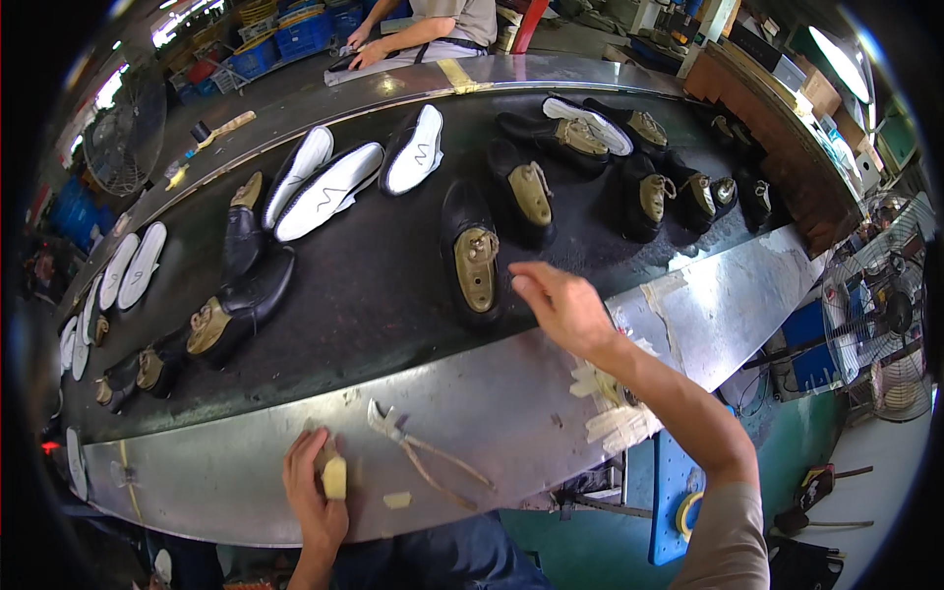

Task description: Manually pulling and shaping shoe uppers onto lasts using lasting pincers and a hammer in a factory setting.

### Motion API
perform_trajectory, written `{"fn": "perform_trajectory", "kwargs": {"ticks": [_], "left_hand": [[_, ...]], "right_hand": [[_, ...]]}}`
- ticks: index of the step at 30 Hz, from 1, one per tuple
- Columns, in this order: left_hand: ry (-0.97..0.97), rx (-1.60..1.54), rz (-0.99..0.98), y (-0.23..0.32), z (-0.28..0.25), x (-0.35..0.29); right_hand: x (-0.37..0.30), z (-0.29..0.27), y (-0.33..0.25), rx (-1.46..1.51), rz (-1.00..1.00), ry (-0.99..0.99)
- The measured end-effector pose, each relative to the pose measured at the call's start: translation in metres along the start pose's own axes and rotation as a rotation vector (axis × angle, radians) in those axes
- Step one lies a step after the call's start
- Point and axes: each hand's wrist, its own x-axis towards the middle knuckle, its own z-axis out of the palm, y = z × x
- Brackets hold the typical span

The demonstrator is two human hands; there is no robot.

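My left hand [307, 484] rests on the metal ledge at the near side, its fingers curled around a small pale yellow block [334, 477]. Over the dark belt, my right hand [568, 307] reaches out with thumb and forefinger apart and nothing between them. Just left of its fingertips stands a black shoe [462, 208] with a tan shoe last [477, 270] in it; a gap shows between them. Pincers [418, 450] with long handles lie on the ledge between my hands.
Several black shoes with lasts stand on the belt [364, 285], among white-soled shoes [329, 192] lying upside down. Tape strips [624, 428] cling to the metal ledge [226, 462] beside my right forearm. Across the belt sits another person [433, 29]. A fan [885, 305] stands at right.
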Motion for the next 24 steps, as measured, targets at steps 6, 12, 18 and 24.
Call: {"fn": "perform_trajectory", "kwargs": {"ticks": [6,12,18,24], "left_hand": [[-0.088,0.084,-0.045,0.01,-0.009,0.0],[-0.185,0.092,-0.033,-0.009,-0.007,-0.007],[-0.178,0.101,-0.046,-0.006,-0.017,-0.009],[-0.219,0.206,-0.05,-0.002,-0.021,-0.005]], "right_hand": [[0.104,-0.055,0.104,-0.15,0.112,0.458],[0.157,-0.109,0.23,-0.759,0.39,0.368],[0.188,-0.119,0.273,-0.916,0.489,0.192],[0.205,-0.14,0.313,-0.992,0.574,0.053]]}}
